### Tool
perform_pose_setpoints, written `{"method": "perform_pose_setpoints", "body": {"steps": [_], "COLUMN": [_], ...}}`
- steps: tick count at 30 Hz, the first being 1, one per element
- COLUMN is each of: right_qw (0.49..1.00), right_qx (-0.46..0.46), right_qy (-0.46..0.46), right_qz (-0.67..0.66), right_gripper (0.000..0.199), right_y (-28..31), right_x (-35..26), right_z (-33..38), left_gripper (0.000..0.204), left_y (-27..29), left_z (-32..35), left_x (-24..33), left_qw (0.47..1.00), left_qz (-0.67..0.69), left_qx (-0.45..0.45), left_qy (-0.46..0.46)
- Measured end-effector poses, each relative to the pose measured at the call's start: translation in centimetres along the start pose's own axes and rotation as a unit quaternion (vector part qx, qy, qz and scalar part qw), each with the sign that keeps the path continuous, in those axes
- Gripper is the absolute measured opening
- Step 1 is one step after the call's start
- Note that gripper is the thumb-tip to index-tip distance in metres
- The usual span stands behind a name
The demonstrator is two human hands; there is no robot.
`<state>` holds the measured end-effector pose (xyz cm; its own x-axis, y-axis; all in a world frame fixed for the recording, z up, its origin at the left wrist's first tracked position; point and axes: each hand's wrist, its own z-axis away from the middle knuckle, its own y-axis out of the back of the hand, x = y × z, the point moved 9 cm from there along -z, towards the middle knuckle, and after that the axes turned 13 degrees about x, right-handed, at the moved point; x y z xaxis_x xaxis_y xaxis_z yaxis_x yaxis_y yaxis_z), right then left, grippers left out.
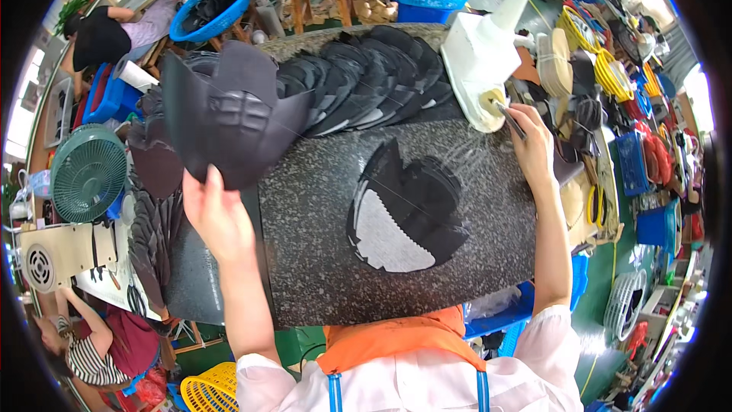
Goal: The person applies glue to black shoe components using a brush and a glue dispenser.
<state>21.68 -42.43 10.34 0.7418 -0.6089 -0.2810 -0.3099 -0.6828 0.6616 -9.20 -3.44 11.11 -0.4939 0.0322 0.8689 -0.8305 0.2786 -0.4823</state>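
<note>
My left hand (217, 217) pinches the lower edge of a black shoe upper piece (236, 130), raised over the left part of the worktop and slightly blurred. At the right, my right hand (534, 145) is closed around a thin brush handle (515, 123). Its tip goes into the round opening of a white glue bottle (479, 53) with a tapered spout; the tip itself is hidden. Another black upper piece (427, 202) with a pale grey lining patch (390, 236) lies on the speckled stone slab (320, 259) between my arms. Beyond it, overlapping black upper pieces (366, 80) form a long row.
More dark pieces (152, 244) are stacked along the left edge, near a green fan (89, 173). Yellow-handled scissors (597, 202) and tan sole-shaped pieces (554, 61) lie to the right. A blue basket (212, 8) stands at the far left. Two people (103, 38) work on the left side.
</note>
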Motion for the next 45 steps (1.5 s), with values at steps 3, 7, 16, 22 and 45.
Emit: {"method": "perform_pose_setpoints", "body": {"steps": [3, 7, 16, 22, 45], "right_qw": [0.978, 0.836, 0.876, 0.922, 1.0], "right_qx": [0.016, -0.174, -0.268, -0.296, 0.011], "right_qy": [-0.187, -0.409, 0.227, 0.042, -0.019], "right_qz": [-0.086, -0.322, -0.332, -0.246, -0.016], "right_gripper": [0.031, 0.03, 0.02, 0.035, 0.029], "right_y": [2.1, 0.9, -2.6, 2.7, -0.8], "right_x": [1.4, -4.2, -21.0, -15.0, 0.6], "right_z": [1.2, 4.6, 3.0, 12.5, -0.9], "left_gripper": [0.046, 0.063, 0.049, 0.048, 0.041], "left_y": [3.9, -4.1, -4.3, -4.4, -2.6], "left_z": [-5.7, 10.8, 23.7, 22.9, 4.8], "left_x": [-4.6, -5.8, -8.2, -8.1, 1.6], "left_qw": [0.999, 0.841, 0.721, 0.751, 0.806], "left_qz": [-0.043, -0.434, -0.364, -0.356, -0.445], "left_qx": [-0.012, -0.282, -0.525, -0.496, -0.184], "left_qy": [0.028, -0.16, -0.269, -0.252, -0.344]}}
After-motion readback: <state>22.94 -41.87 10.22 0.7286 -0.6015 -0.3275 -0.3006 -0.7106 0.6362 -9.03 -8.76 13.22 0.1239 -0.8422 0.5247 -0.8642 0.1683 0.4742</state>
